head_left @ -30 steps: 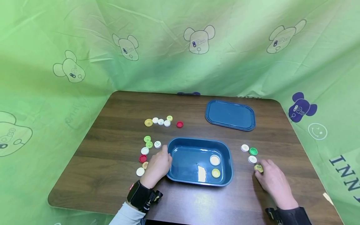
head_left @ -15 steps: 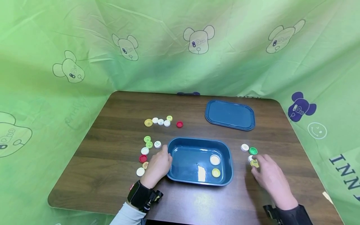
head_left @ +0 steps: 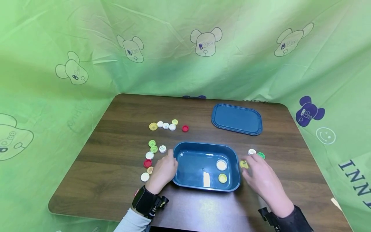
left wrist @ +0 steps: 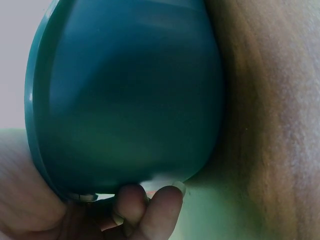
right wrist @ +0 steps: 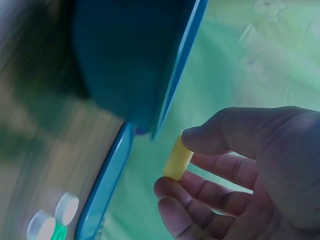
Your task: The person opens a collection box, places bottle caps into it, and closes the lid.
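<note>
My left hand [head_left: 162, 169] grips the left end of a blue rectangular plastic container [head_left: 189, 169]; in the left wrist view its curled fingers [left wrist: 162, 212] are against the outer wall [left wrist: 135, 100]. A white bottle cap [head_left: 221, 165] and a yellow bottle cap [head_left: 222, 178] lie inside, toward the right. Just outside the right rim, my right hand [head_left: 265, 178] pinches another yellow bottle cap [right wrist: 177, 159] between thumb and fingertips. Beyond that hand, a white cap [head_left: 252, 151] and a green cap [head_left: 261, 155] lie on the table.
A blue lid [head_left: 237, 119] lies flat on the wooden table [head_left: 95, 180] at the back right. Left of the container, several caps in white, green, red [head_left: 147, 163] and tan form a loose column. More caps, including a red one [head_left: 185, 128], lie behind it. Green printed cloth [head_left: 162, 71] surrounds the table.
My right hand has carried the yellow cap leftward from the caps on the right to the container's right rim. My left hand has stayed on the container.
</note>
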A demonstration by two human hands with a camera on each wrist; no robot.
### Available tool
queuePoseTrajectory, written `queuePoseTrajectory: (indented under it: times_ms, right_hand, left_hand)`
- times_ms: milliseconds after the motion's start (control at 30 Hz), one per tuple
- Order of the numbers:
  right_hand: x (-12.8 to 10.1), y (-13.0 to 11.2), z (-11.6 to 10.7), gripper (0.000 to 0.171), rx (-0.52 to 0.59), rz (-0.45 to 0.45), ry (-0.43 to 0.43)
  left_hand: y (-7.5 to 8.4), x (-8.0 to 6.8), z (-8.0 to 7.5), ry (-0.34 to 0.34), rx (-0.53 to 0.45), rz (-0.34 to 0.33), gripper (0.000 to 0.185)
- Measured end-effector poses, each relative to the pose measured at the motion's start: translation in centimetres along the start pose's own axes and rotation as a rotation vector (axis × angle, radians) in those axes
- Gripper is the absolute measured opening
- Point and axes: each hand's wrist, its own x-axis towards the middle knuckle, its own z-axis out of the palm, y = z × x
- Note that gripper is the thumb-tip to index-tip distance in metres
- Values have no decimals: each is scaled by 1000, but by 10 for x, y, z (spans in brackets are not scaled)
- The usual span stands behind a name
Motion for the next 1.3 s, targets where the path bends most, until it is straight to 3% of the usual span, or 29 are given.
queuePoseTrajectory:
  times_ms: [567,933,1300]
  right_hand:
    - [4,-50,32,32,34,-164,-95]
    - [4,-61,42,31,27,-226,-117]
    - [5,-62,44,30,38,-205,-164]
  left_hand:
    - [0,2,0,-1,-4,12,22]
    - [-1,1,0,3,-7,15,20]
    - [-3,1,1,7,-9,17,19]
